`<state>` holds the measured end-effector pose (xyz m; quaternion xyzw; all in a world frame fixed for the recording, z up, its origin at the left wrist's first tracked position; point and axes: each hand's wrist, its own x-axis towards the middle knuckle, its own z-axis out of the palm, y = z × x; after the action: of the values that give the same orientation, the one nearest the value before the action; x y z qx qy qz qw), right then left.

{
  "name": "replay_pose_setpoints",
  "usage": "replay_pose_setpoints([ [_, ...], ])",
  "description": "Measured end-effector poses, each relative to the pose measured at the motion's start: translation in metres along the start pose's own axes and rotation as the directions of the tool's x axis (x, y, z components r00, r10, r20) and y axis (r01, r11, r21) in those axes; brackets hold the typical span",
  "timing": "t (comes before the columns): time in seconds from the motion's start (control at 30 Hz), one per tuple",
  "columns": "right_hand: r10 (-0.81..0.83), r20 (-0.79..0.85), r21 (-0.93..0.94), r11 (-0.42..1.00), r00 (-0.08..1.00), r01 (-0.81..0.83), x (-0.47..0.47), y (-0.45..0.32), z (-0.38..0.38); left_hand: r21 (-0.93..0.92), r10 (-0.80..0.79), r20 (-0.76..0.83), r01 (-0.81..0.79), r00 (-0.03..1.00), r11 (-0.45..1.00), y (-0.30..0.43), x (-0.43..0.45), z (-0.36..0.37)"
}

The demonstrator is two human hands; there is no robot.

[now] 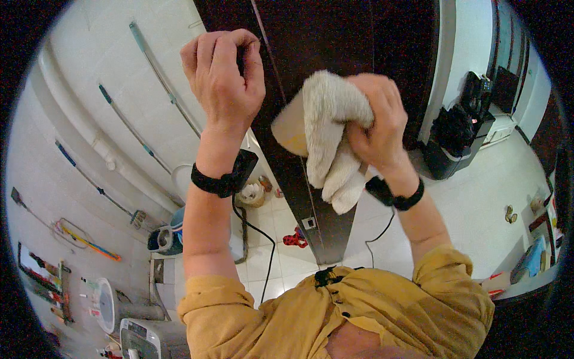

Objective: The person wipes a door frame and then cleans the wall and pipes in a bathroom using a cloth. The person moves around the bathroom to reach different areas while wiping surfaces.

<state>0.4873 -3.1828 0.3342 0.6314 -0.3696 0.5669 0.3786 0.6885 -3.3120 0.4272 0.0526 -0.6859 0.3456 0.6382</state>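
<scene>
My right hand (381, 116) grips a bunched, off-white fluffy cloth (329, 121) against or just in front of a dark brown door (332, 40); contact is not clear. Folds of the cloth hang below my fingers. A smoother beige patch (289, 125) shows at its left side. My left hand (224, 74) is raised beside the door's left edge, back of the hand towards me, fingers curled and thumb bent close to them. Whether it holds the door edge or anything else is hidden. A metal latch plate (309, 223) sits low on the door's edge.
Several long-handled cleaning tools, including a mop handle (152, 63), hang on the left wall near a white pipe (76, 112). A bucket (163, 240) and a washing machine (139, 336) stand below. At right is a black bin (453, 152) with a bag. Cables (269, 242) hang from my wrists.
</scene>
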Motion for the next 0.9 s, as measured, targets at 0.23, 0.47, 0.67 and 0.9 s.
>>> replay_pose_setpoints([
  [0.23,0.207,-0.032,-0.012,0.978,0.978,-0.207,-0.047,-0.02,0.01,-0.063,0.014,-0.032,-0.016,0.999,0.998,-0.001,-0.005,0.002],
  [0.47,0.295,0.029,0.003,0.955,0.955,-0.296,-0.071,-0.037,0.011,-0.097,0.004,-0.026,-0.006,1.0,0.995,-0.002,-0.01,-0.004],
  [0.67,0.353,0.075,0.0,0.935,0.933,-0.354,-0.092,-0.049,0.021,-0.156,-0.034,-0.016,0.031,0.999,0.987,0.002,-0.014,-0.008],
  [0.9,0.347,0.027,0.043,0.937,0.938,-0.348,-0.103,-0.046,0.027,-0.245,-0.084,-0.004,0.081,0.996,0.966,0.006,-0.023,-0.012],
])
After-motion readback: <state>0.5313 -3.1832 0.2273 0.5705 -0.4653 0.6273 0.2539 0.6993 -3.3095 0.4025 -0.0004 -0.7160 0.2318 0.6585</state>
